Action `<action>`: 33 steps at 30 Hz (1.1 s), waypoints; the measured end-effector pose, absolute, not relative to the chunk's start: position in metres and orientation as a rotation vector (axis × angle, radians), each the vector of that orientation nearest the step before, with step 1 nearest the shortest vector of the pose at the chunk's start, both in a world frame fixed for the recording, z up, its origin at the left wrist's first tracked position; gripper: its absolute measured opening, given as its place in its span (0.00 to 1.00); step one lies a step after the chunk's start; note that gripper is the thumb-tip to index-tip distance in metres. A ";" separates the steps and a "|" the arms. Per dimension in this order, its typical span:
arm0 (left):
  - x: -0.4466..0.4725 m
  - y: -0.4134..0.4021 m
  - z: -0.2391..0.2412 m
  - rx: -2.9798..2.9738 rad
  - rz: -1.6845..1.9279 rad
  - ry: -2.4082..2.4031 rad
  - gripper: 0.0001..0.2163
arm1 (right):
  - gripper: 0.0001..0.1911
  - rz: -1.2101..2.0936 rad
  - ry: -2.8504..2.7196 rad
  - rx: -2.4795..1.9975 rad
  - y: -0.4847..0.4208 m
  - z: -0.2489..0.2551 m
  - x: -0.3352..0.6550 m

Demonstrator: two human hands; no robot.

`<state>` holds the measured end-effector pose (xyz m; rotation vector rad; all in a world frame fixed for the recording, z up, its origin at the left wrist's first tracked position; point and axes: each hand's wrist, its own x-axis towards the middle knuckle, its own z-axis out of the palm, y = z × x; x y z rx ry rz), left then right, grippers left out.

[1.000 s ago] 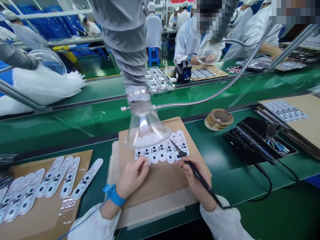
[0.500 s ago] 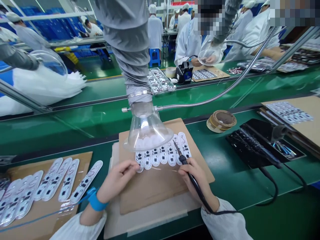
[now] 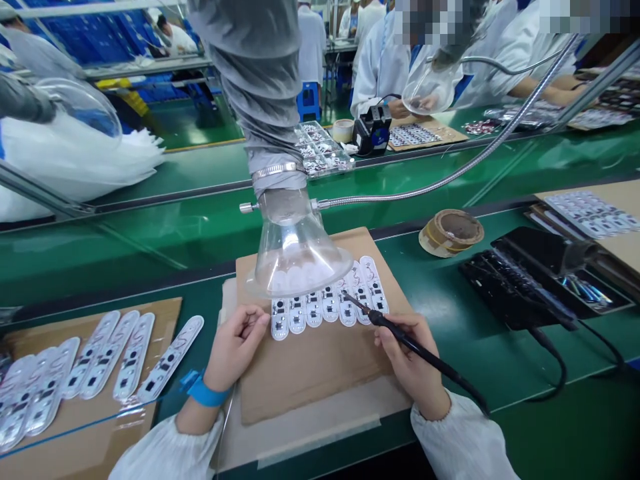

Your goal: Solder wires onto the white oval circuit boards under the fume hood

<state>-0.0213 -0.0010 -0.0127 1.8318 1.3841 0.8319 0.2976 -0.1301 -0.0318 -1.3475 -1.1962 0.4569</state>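
Observation:
My right hand [image 3: 413, 357] grips a soldering iron [image 3: 400, 337], its tip slanting up and left over the right part of a row of white circuit boards [image 3: 347, 310]. The boards are long with rounded ends, side by side on a brown cardboard sheet [image 3: 310, 380]. Beside the row's left end is my left hand [image 3: 237, 347], its fingers curled and closed. Whether anything is between those fingers is hidden. A blue wrist strap [image 3: 207, 393] circles my left wrist. A clear fume hood [image 3: 297, 260] hangs over the row and partly covers the upper ends of the boards.
More white boards [image 3: 133, 357] lie on cardboard at the left. To the right are a tape roll [image 3: 451, 232], a black soldering iron stand [image 3: 520, 287] and stacked boards [image 3: 593, 212]. A metal gooseneck [image 3: 450, 183] crosses above. A co-worker [image 3: 383, 67] sits opposite.
My left hand has drawn back left from the first board, its fingers more curled. My right hand and the soldering iron have shifted right, the iron now lying flatter. The view has tilted slightly downward.

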 end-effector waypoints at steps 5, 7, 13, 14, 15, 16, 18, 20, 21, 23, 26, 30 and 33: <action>-0.021 0.000 -0.012 1.847 0.817 1.397 0.13 | 0.11 0.450 -1.182 -1.368 -0.129 -0.028 0.299; -0.021 0.000 -0.012 1.858 0.812 1.403 0.12 | 0.12 0.466 -1.181 -1.354 -0.129 -0.025 0.298; -0.022 0.002 -0.012 1.879 0.802 1.415 0.12 | 0.13 0.460 -1.222 -1.354 -0.130 -0.024 0.298; -0.022 0.002 -0.012 1.877 0.804 1.420 0.12 | 0.14 0.455 -1.228 -1.363 -0.130 -0.025 0.299; -0.022 0.002 -0.011 1.874 0.804 1.423 0.12 | 0.14 0.455 -1.235 -1.375 -0.131 -0.026 0.299; -0.022 0.002 -0.011 1.871 0.803 1.425 0.12 | 0.14 0.458 -1.242 -1.389 -0.131 -0.027 0.300; -0.021 0.001 -0.009 1.862 0.801 1.423 0.12 | 0.13 0.469 -1.261 -1.418 -0.131 -0.029 0.301; -0.020 0.001 -0.008 1.848 0.798 1.419 0.12 | 0.12 0.474 -1.279 -1.440 -0.131 -0.030 0.301; -0.019 0.001 -0.007 1.840 0.797 1.417 0.12 | 0.12 0.471 -1.285 -1.444 -0.131 -0.030 0.301; -0.018 0.001 -0.006 1.829 0.795 1.419 0.12 | 0.12 0.467 -1.292 -1.435 -0.131 -0.030 0.301; -0.018 0.001 -0.006 1.830 0.788 1.421 0.12 | 0.10 0.475 -1.305 -1.397 -0.130 -0.028 0.300; -0.019 0.002 -0.009 1.839 0.765 1.406 0.13 | 0.09 0.490 -1.317 -1.365 -0.128 -0.026 0.301; -0.018 0.001 -0.010 1.823 0.751 1.405 0.14 | 0.10 0.487 -1.308 -1.363 -0.129 -0.027 0.301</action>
